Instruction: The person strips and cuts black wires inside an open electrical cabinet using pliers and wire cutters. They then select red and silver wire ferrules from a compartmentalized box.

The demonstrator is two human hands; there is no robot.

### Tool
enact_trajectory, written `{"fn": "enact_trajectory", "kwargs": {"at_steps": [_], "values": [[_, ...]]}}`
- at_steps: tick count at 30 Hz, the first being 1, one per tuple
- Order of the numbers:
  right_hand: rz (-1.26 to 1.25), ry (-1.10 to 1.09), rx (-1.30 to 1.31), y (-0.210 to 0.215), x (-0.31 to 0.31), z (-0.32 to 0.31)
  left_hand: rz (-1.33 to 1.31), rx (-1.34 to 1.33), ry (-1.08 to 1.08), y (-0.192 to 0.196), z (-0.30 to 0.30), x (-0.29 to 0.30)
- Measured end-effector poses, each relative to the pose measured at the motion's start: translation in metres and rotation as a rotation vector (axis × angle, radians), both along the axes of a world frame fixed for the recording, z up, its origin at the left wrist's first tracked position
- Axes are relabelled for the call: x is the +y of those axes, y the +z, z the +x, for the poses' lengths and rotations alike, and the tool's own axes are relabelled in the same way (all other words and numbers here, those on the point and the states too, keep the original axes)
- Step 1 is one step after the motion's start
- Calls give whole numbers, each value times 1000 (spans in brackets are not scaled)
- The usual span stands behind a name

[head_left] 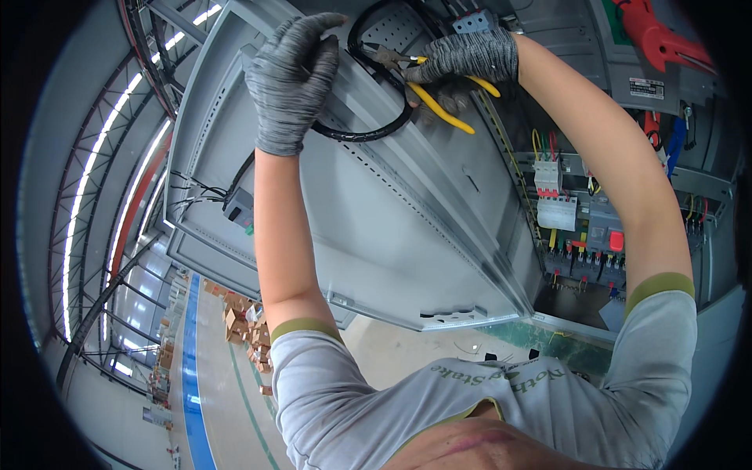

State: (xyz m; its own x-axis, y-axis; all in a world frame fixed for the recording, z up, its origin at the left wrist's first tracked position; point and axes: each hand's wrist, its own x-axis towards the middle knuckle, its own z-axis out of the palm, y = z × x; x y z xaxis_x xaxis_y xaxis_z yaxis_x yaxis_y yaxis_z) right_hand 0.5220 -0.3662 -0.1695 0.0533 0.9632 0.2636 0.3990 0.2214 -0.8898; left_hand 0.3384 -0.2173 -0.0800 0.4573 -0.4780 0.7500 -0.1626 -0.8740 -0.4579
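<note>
Both hands wear grey striped knit gloves. My right hand (pixel 470 61) grips yellow-handled pliers (pixel 440 108), whose metal jaws point left, right by a black wrapped cable bundle (pixel 368 135). Whether the jaws touch the bundle I cannot tell. The bundle loops down between the hands, across the edge of a grey cabinet door (pixel 407 227). My left hand (pixel 294 82) is raised at the door's upper edge, left of the loop. Its fingers curve apart from the thumb, with nothing visible between them.
On the right, the open cabinet holds circuit breakers (pixel 548 178), a larger breaker with a red part (pixel 607 235) and coloured wires. A red tool (pixel 662 39) is at the upper right. Loose dark wires (pixel 207 190) hang on the door's left. Cardboard boxes (pixel 239 321) stand on the floor behind.
</note>
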Motion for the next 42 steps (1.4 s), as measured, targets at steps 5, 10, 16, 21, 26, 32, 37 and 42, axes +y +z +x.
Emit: {"fn": "enact_trajectory", "kwargs": {"at_steps": [5, 10, 16, 21, 26, 32, 37, 42], "values": [[-60, -5, 46, 4, 1, 1, 519, -301, 272, -9, 8, -1], [-44, 44, 52, 6, 6, 6, 577, -97, 280, 1, 7, -5], [-94, 111, 122, 2, 23, 17, 599, 3, 225, 12, 16, -8], [70, 188, 138, -6, 25, 16, 536, 13, 282, 11, 21, 4], [-138, 218, 271, -4, 25, 16, 541, -1, 272, 8, 19, 3], [-104, 303, 267, -9, 27, 4, 553, -8, 213, 11, 17, 5], [-117, 102, 65, -8, 33, -8, 360, 26, 62, 21, 6, -2], [101, -156, 413, -61, -1, -10, 68, 26, -130, 6, 18, -6]]}}
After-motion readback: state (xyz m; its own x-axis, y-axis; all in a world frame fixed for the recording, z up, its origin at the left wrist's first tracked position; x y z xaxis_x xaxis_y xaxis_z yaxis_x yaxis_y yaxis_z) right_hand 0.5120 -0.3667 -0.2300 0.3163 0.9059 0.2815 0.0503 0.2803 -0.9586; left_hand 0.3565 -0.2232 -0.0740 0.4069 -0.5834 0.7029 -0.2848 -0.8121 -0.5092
